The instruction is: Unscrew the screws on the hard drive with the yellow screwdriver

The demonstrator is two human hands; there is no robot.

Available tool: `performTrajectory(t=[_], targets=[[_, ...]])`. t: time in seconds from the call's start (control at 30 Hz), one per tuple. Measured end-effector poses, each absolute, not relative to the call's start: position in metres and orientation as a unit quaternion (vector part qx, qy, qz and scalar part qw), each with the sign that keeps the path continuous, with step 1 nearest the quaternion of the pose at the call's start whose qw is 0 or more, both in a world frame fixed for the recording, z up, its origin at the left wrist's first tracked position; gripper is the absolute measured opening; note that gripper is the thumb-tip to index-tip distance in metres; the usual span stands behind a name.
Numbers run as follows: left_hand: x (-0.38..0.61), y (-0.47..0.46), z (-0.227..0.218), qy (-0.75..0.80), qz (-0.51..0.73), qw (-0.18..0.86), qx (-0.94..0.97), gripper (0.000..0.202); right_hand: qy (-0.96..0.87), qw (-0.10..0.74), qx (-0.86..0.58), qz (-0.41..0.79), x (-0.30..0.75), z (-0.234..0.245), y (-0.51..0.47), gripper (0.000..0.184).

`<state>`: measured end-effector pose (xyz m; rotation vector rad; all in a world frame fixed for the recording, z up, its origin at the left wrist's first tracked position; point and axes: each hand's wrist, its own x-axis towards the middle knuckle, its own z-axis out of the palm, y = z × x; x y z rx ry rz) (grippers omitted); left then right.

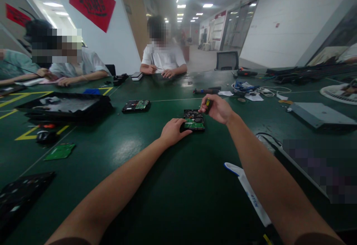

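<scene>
A hard drive [194, 123] lies on the green table in front of me, its green circuit board facing up. Its left edge is held by my left hand [175, 130], with the thumb along the near side and the fingers curled over the far part. My right hand [219, 108] is closed around a screwdriver [208, 105] with a yellow and black handle, at the drive's upper right. The tool's shaft and tip are too small to make out, so I cannot tell whether it touches the drive.
Another hard drive [136, 106] lies farther left, near a black tray [67, 105]. A loose green circuit board [60, 151] is nearer me. On the right are a grey metal box [320, 114], a white strip [252, 194] and tangled cables [247, 87]. Several people sit across the table.
</scene>
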<state>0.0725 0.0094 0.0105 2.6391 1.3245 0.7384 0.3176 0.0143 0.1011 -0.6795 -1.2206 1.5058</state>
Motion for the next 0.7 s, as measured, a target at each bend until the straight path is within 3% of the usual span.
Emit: performTrajectory(t=[0.37,0.57,0.7], targets=[[0.0726,0.0093,0.0097,0.431,0.248,0.052,0.866,0.053,-0.512,0.501,-0.289,0.635,0.3182,0.1027,0.0104,0.024],[0.0727,0.0087,0.0114,0.436,0.244,0.057,0.865,0.052,-0.521,0.497,-0.286,0.633,0.3172,0.1021,0.011,0.036],[0.0728,0.0072,0.0131,0.436,0.243,0.057,0.864,0.053,-0.529,0.486,-0.265,0.643,0.318,0.1016,0.0105,0.031]])
